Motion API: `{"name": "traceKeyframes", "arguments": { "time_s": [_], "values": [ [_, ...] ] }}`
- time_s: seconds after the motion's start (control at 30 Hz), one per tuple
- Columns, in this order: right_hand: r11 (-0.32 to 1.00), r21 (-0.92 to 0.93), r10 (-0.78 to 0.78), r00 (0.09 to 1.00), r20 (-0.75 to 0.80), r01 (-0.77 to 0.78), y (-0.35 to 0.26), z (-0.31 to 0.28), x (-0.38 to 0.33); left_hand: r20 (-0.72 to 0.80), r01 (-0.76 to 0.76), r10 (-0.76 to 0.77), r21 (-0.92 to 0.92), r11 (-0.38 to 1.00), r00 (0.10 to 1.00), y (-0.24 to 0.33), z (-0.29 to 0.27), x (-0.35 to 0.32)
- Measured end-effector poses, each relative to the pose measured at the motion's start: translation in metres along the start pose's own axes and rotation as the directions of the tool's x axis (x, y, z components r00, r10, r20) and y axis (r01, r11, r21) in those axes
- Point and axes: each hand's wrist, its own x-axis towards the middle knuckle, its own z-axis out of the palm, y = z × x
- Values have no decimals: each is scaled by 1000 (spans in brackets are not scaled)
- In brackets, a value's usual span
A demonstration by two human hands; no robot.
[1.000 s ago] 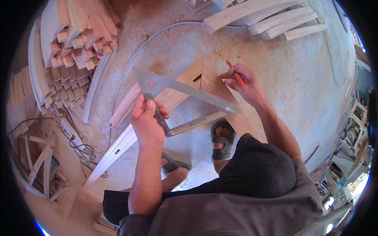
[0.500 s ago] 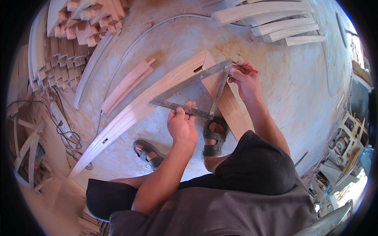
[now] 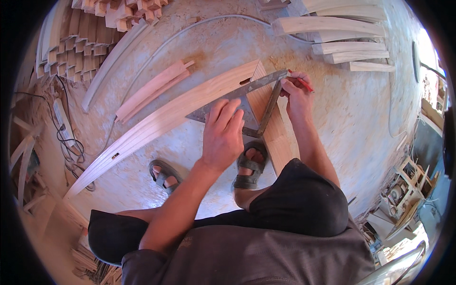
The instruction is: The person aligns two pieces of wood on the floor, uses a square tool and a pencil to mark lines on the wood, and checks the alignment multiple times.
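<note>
The left hand (image 3: 223, 137), pinching the bar of the metal square (image 3: 269, 109) half a second ago, is now arching over it half-open, any contact being impossible to tell, while the right hand (image 3: 298, 97) is closing its fingers around a red pencil (image 3: 306, 85) beside the square's upper-right corner. The square is spanning the curved board's (image 3: 161, 121) upper end and the shorter board (image 3: 281, 142), so it is apparently being settled rather than carried.

Brownish-grey shirt (image 3: 270, 256), black shorts (image 3: 304, 202)
</note>
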Motion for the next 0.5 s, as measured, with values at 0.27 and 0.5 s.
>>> {"name": "traceKeyframes", "arguments": {
  "time_s": [0.27,0.5],
  "values": [
    [1000,29,10,1000,14,-11,1,1,2,103,-126,107,199,972,989,-27,16,8],
    [999,45,4,1000,-5,-3,0,3,2,49,-166,162,111,980,986,-37,18,21]
  ]
}}
